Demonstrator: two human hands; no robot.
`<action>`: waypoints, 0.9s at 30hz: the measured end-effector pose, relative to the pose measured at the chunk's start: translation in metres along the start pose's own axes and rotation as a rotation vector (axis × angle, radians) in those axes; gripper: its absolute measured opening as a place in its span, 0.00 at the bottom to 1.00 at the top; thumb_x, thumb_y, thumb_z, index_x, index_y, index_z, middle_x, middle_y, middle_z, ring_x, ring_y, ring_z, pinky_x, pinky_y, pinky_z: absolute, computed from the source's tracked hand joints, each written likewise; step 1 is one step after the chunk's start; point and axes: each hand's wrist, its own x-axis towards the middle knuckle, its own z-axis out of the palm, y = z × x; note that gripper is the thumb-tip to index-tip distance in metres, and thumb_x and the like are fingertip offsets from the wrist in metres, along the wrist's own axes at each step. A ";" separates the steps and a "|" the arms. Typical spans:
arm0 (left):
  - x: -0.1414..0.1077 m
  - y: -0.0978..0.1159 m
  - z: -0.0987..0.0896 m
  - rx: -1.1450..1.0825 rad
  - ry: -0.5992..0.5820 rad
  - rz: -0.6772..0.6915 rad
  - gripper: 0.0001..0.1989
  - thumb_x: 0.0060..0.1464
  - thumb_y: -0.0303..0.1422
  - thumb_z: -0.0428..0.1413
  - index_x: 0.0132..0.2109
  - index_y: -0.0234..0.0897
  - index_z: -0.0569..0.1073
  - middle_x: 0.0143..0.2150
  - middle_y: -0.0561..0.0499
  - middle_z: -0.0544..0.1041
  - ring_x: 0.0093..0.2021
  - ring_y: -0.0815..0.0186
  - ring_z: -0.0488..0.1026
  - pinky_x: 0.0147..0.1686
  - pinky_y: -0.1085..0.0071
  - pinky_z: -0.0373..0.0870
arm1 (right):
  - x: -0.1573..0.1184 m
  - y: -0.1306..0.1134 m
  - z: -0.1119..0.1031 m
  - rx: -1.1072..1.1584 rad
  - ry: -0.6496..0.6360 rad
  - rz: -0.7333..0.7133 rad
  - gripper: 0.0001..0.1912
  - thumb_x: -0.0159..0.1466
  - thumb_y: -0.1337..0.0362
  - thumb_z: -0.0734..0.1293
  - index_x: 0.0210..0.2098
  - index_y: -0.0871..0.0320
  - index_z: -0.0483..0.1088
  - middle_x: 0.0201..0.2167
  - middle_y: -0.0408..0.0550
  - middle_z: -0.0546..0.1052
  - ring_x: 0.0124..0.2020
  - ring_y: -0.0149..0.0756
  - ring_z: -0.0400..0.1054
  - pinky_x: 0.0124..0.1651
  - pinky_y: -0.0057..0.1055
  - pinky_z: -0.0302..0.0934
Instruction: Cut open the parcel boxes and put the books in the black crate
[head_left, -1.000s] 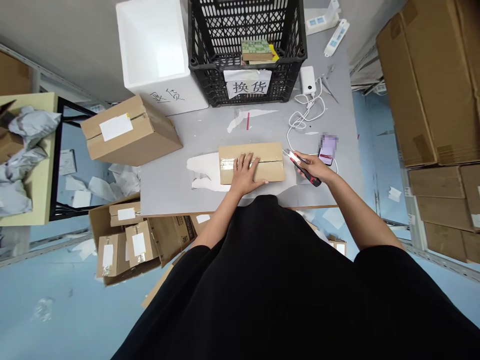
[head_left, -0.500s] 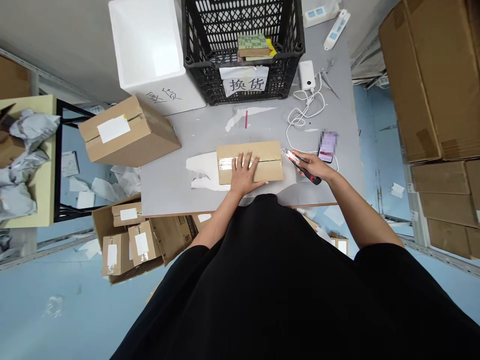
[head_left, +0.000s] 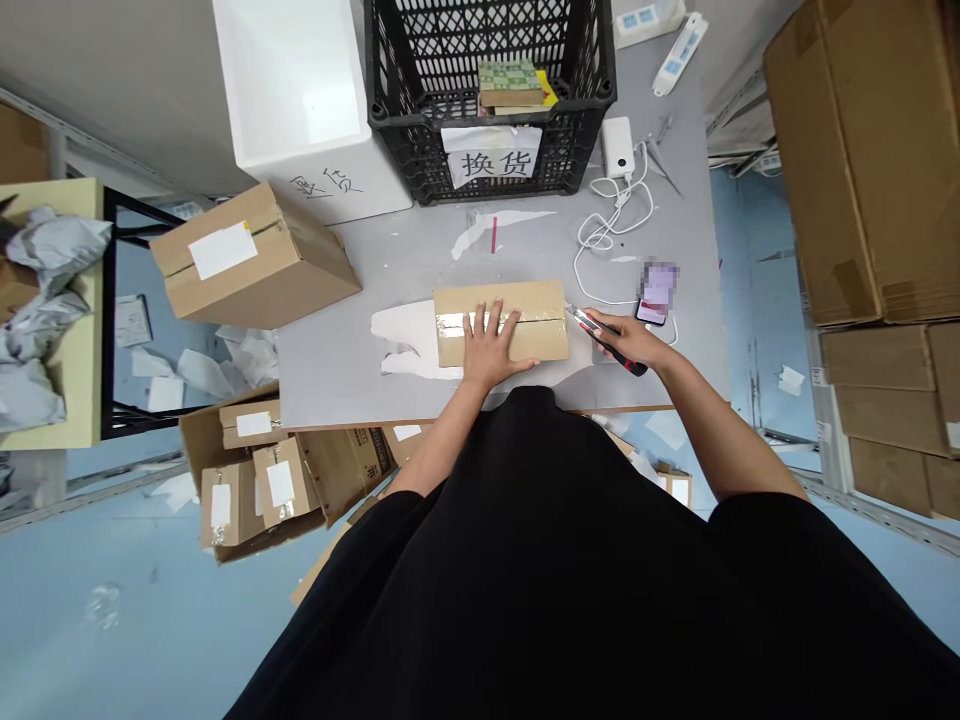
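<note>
A taped cardboard box lies flat on the grey table, partly over torn white paper. My left hand rests on its top with fingers spread, pressing near the middle seam. In my right hand is a red and black utility knife, gripped by its handle. The blade points left, at the right end of the box; whether it touches the cardboard I cannot tell. Just beyond the right hand lies a phone with its screen lit.
A larger carton stands at the table's left, beside a white foam box. Behind is a black crate holding books. A white cable curls near the phone. Below left, an open carton holds smaller boxes.
The view has shifted slightly. My left hand stays flat on the box, and my right hand keeps the knife at its right end with hardly any movement.
</note>
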 end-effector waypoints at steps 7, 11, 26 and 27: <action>0.001 -0.001 0.002 -0.017 0.005 0.000 0.54 0.40 0.66 0.61 0.70 0.47 0.62 0.77 0.46 0.48 0.76 0.37 0.33 0.70 0.38 0.24 | -0.006 0.007 0.003 -0.003 -0.022 -0.001 0.33 0.68 0.55 0.65 0.70 0.52 0.59 0.24 0.39 0.70 0.21 0.28 0.61 0.30 0.28 0.61; 0.001 0.000 0.001 -0.008 -0.004 0.000 0.54 0.41 0.66 0.60 0.71 0.45 0.61 0.77 0.44 0.48 0.76 0.36 0.34 0.70 0.38 0.23 | -0.006 0.015 0.003 -0.005 -0.034 -0.010 0.33 0.67 0.55 0.66 0.70 0.52 0.60 0.23 0.38 0.70 0.21 0.27 0.61 0.31 0.29 0.61; 0.000 0.002 -0.001 0.103 -0.009 -0.009 0.53 0.43 0.67 0.58 0.71 0.44 0.61 0.77 0.45 0.47 0.76 0.39 0.36 0.71 0.41 0.26 | -0.012 0.027 0.010 -0.002 -0.009 -0.014 0.32 0.67 0.55 0.66 0.69 0.52 0.61 0.24 0.38 0.70 0.21 0.27 0.61 0.29 0.28 0.61; -0.001 0.003 -0.001 0.116 -0.009 -0.010 0.53 0.44 0.67 0.57 0.71 0.45 0.61 0.77 0.45 0.47 0.76 0.40 0.36 0.71 0.41 0.26 | -0.012 0.028 0.011 0.004 -0.005 -0.014 0.32 0.67 0.55 0.65 0.69 0.51 0.61 0.24 0.38 0.70 0.21 0.27 0.61 0.29 0.28 0.61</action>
